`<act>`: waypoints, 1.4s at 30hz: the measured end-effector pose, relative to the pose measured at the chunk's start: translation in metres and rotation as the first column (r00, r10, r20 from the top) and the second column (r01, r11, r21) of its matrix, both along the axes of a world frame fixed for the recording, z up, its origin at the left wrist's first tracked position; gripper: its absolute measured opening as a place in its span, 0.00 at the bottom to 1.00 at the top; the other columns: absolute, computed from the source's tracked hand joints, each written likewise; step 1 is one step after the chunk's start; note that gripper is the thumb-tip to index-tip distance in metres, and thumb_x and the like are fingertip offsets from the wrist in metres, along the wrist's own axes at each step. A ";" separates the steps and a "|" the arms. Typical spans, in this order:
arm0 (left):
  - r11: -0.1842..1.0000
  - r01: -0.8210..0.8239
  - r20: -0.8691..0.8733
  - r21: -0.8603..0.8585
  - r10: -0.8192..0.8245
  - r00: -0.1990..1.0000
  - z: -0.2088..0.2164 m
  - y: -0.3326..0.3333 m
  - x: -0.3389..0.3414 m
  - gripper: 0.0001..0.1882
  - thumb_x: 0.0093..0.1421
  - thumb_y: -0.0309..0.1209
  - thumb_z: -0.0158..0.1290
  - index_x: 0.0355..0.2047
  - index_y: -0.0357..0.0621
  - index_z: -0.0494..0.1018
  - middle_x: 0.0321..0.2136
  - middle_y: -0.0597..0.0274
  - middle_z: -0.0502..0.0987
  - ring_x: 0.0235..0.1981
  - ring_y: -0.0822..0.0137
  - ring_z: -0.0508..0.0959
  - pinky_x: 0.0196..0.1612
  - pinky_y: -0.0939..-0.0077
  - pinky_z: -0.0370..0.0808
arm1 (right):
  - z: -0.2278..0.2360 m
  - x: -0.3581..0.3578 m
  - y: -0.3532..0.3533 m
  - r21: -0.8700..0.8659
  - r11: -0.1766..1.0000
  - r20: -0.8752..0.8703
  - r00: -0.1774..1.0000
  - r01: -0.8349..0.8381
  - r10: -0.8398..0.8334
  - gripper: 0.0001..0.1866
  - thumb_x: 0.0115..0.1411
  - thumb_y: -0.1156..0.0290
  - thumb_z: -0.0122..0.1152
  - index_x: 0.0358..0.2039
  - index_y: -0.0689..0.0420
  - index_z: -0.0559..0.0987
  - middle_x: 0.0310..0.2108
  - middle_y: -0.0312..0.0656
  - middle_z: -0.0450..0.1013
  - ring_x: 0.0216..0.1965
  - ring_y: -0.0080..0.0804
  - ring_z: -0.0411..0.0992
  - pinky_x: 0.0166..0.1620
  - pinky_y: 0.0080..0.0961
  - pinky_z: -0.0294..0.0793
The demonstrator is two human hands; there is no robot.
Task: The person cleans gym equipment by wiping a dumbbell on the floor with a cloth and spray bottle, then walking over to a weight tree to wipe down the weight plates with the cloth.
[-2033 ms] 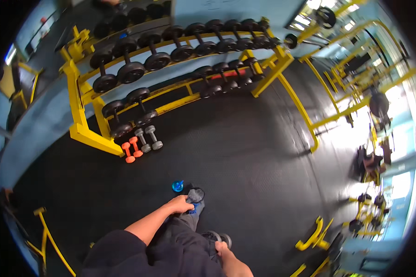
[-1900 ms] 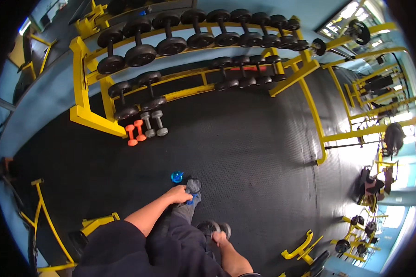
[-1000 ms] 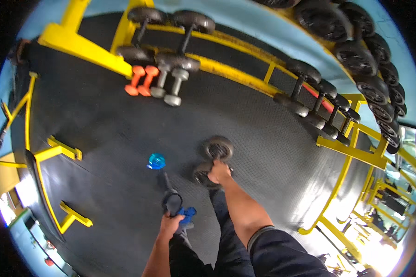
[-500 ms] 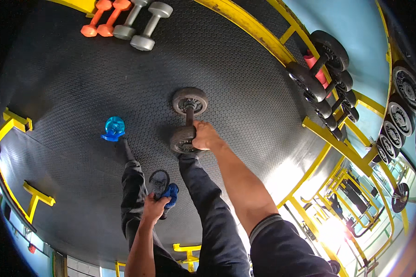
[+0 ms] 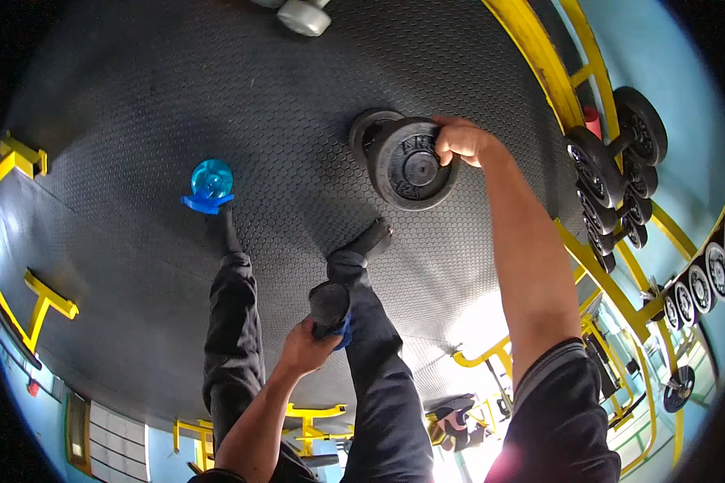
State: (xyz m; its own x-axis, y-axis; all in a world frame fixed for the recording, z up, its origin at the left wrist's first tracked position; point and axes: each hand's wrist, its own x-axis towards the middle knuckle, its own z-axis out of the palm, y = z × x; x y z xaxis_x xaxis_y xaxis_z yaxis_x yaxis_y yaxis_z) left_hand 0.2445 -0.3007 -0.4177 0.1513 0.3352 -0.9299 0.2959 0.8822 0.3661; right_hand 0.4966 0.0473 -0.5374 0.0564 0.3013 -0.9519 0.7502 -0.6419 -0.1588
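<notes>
My right hand (image 5: 465, 142) is closed over the rim of a black dumbbell's (image 5: 417, 165) near plate, thumb and fingers hooked on its edge. The dumbbell is tilted so that this plate faces me, hiding the handle and part of the far plate. My left hand (image 5: 308, 348), in front of my right shin, grips a dark grey and blue cloth-like bundle (image 5: 330, 309). Its exact kind I cannot make out. A translucent blue bottle (image 5: 212, 179) with a blue cap is by my left foot.
Grey dumbbells (image 5: 304, 16) lie at the far edge of the black rubber floor (image 5: 137, 241). At right, a yellow rack (image 5: 540, 48) holds several black dumbbells (image 5: 596, 165). Yellow frame legs (image 5: 44, 306) rise on the left, and gym machines are behind at lower right.
My right hand has moved the dumbbell right and tipped it, so a plate face now shows. My left hand has shifted right with the bundle. The view has turned, and the orange dumbbells are gone from it.
</notes>
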 end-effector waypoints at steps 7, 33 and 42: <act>0.989 -0.132 -0.019 -0.065 0.131 0.991 -0.010 -0.003 -0.008 0.27 0.49 0.42 0.60 0.45 0.38 0.72 0.35 0.42 0.80 0.39 0.44 0.80 0.43 0.60 0.76 | 0.026 0.014 -0.064 0.498 0.862 0.163 0.987 -0.093 0.013 0.33 0.39 0.85 0.59 0.52 0.61 0.71 0.41 0.48 0.74 0.45 0.42 0.72 0.49 0.34 0.71; 0.931 0.364 -0.315 0.030 -0.337 0.887 -0.002 0.048 -0.143 0.27 0.54 0.48 0.53 0.44 0.36 0.68 0.41 0.37 0.77 0.45 0.43 0.77 0.50 0.54 0.72 | 0.107 -0.240 -0.235 0.419 0.897 0.057 0.991 -0.137 0.125 0.26 0.53 0.69 0.59 0.52 0.54 0.66 0.38 0.61 0.74 0.40 0.63 0.73 0.44 0.51 0.73; 0.780 0.122 -0.256 0.614 0.050 0.965 -0.004 0.159 -0.097 0.26 0.54 0.37 0.59 0.51 0.37 0.69 0.46 0.41 0.76 0.50 0.46 0.75 0.53 0.60 0.70 | 0.211 -0.135 -0.254 0.499 0.853 -0.208 0.977 0.151 -0.051 0.35 0.47 0.73 0.56 0.60 0.53 0.66 0.45 0.57 0.73 0.45 0.55 0.74 0.49 0.40 0.73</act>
State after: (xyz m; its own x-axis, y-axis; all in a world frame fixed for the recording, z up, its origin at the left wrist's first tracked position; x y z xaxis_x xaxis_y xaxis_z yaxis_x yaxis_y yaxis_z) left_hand 0.1475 -0.1419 -0.4217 -0.0267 0.8494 -0.5271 0.4780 0.4740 0.7395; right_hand 0.3614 -0.2064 -0.3262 -0.0438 0.7480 -0.6622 0.6118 -0.5040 -0.6097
